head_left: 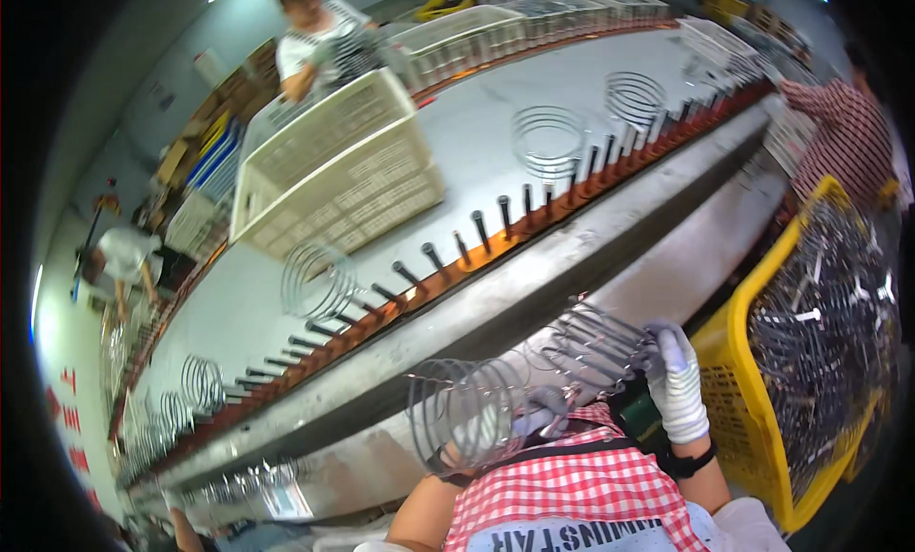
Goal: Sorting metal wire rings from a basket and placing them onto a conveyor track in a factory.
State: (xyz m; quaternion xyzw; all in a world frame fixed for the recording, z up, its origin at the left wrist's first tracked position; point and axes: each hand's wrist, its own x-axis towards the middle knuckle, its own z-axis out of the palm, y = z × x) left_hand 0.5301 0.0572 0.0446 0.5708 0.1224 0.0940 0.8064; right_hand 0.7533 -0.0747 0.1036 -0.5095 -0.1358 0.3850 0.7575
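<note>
In front of my apron, a stack of round wire rings [419, 409] hangs around my left hand [541, 414]. That hand wears a light glove, its fingers curled, and part of it shows through the rings. Beside it is a bundle of dark wire pieces [600, 340] with bright tips, leaning at the bench edge. My right hand [675, 376], in a white striped glove, is closed at the right end of this bundle. How its fingertips sit on the wires is partly hidden.
A row of upright dark pegs [479, 230] runs along the bench edge. Wire ring stacks [319, 283] stand behind it, near a cream crate [343, 194]. At right is a yellow basket [739, 361] of dark metal parts. Co-workers [310, 37] stand around the bench.
</note>
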